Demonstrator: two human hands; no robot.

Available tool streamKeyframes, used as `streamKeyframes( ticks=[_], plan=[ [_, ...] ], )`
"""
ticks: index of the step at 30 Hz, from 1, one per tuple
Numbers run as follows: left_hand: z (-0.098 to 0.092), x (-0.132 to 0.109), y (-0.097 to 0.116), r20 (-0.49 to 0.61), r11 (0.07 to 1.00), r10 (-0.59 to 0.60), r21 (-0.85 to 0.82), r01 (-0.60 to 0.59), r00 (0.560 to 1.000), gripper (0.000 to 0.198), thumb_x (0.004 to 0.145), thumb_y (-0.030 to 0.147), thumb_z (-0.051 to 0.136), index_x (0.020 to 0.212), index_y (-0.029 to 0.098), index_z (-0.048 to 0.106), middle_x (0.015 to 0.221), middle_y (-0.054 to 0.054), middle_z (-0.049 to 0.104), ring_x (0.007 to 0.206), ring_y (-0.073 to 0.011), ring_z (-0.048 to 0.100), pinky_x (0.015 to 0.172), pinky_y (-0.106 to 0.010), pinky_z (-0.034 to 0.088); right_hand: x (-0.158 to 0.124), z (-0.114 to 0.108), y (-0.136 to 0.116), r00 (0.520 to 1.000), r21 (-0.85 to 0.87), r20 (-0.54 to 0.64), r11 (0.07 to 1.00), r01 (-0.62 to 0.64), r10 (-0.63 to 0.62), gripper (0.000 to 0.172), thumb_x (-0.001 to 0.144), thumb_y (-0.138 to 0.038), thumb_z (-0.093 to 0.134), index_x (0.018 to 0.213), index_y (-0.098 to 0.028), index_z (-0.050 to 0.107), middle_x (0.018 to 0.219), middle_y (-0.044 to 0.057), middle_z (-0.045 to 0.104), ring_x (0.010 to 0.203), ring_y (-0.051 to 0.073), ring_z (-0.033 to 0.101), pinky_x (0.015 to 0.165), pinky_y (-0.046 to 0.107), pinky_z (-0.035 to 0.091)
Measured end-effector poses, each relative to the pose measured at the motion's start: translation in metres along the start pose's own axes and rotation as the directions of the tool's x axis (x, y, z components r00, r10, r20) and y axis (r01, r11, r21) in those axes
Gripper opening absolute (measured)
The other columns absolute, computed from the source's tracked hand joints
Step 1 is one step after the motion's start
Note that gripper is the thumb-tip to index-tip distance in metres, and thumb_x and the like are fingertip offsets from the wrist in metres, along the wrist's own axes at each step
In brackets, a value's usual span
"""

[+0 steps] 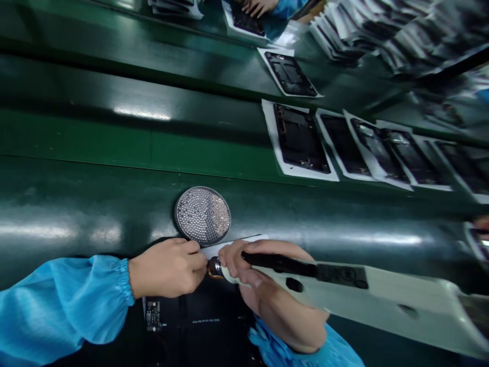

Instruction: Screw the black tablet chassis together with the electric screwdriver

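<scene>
over the dark panel (206,336) in front of me, both my hands meet at the nose of a pale power driver (351,295). my right hand (254,279) is wrapped firmly round the front of its body, by the black lever (280,264), and the body slants away to my right. my left hand (170,267) is curled, fingers drawn in right beside the metal collar (216,265); the tip is hidden from me there, so i can't tell whether those fingers have hold of a screw, the bit or nothing. the panel lies under both hands, with 1 small circuit board (154,316) showing below my left wrist. just beyond my left knuckles is the round dish (191,211), its holes partly covered by screws (220,216) gathered on the right side.

i'd judge the step in hand to be setting a screw at the bit, or guiding the bit to its spot on the panel. the next move, to my mind, calls for a steady right grip, the bit lined up squarely, and my left fingers well away from the tip before the lever is pressed.
</scene>
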State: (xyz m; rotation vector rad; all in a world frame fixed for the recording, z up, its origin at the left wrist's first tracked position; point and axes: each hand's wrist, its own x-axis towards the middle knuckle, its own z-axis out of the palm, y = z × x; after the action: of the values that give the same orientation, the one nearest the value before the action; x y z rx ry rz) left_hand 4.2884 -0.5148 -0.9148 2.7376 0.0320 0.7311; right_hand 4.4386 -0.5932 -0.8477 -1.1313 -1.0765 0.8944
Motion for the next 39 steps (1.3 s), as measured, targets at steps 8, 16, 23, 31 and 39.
streamKeyframes(
  ticks=[8, 16, 23, 31, 39],
  plan=[
    [0.001, 0.001, -0.001, -0.022, 1.0, -0.018, 0.016, 0.019, 1.0, 0.021, 0.092, 0.015, 0.063, 0.072, 0.012, 0.066, 0.073, -0.005, 0.059, 0.069, -0.0183, 0.05, 0.056, -0.034, 0.041, -0.003, -0.002, 0.001, 0.999, -0.056, 0.041, 0.998, -0.023, 0.026, 0.019, 0.087, -0.015, 0.062, 0.101, -0.028, 0.066, 0.074, 0.0, 0.064, 0.064, 0.018, 0.062, 0.057, 0.033, 0.053],
    [-0.002, 0.008, 0.017, 0.02, 0.988, -0.105, 0.117, 0.102, 0.994, 0.024, 0.095, 0.012, 0.052, 0.076, 0.011, 0.066, 0.074, -0.007, 0.06, 0.07, -0.0199, 0.054, 0.057, -0.033, 0.043, -0.004, -0.007, 0.002, 0.996, -0.066, 0.077, 0.997, -0.029, 0.034, 0.017, 0.089, -0.014, 0.059, 0.099, -0.027, 0.063, 0.073, 0.0, 0.06, 0.066, 0.017, 0.058, 0.061, 0.034, 0.049],
    [0.01, -0.03, 0.04, -0.107, 0.933, -0.227, 0.263, 0.247, 0.968, 0.025, 0.096, 0.017, 0.05, 0.099, 0.003, 0.071, 0.102, -0.018, 0.069, 0.095, -0.0297, 0.062, 0.081, -0.043, 0.051, 0.004, 0.009, 0.012, 0.994, 0.023, -0.032, 0.995, 0.1, -0.1, 0.026, 0.084, -0.01, 0.064, 0.103, -0.027, 0.069, 0.066, -0.002, 0.06, 0.064, 0.017, 0.058, 0.063, 0.035, 0.051],
    [0.004, -0.038, 0.067, -0.077, 0.923, -0.255, 0.278, 0.267, 0.964, 0.03, 0.093, 0.021, 0.056, 0.111, 0.002, 0.069, 0.11, -0.018, 0.069, 0.099, -0.0325, 0.061, 0.086, -0.045, 0.048, 0.011, 0.022, 0.012, 0.991, 0.077, -0.082, 0.99, 0.116, -0.11, 0.014, 0.082, -0.024, 0.075, 0.094, -0.03, 0.073, 0.059, -0.002, 0.058, 0.058, 0.017, 0.053, 0.06, 0.035, 0.05],
    [0.003, -0.03, 0.077, 0.009, 0.921, -0.283, 0.282, 0.269, 0.959, 0.033, 0.093, 0.024, 0.054, 0.115, 0.002, 0.068, 0.116, -0.019, 0.066, 0.102, -0.0321, 0.06, 0.086, -0.044, 0.047, 0.007, 0.012, 0.006, 0.999, 0.034, 0.001, 0.998, 0.051, -0.051, 0.017, 0.085, -0.023, 0.071, 0.098, -0.033, 0.072, 0.062, -0.002, 0.057, 0.059, 0.017, 0.054, 0.061, 0.036, 0.051]
  ],
)
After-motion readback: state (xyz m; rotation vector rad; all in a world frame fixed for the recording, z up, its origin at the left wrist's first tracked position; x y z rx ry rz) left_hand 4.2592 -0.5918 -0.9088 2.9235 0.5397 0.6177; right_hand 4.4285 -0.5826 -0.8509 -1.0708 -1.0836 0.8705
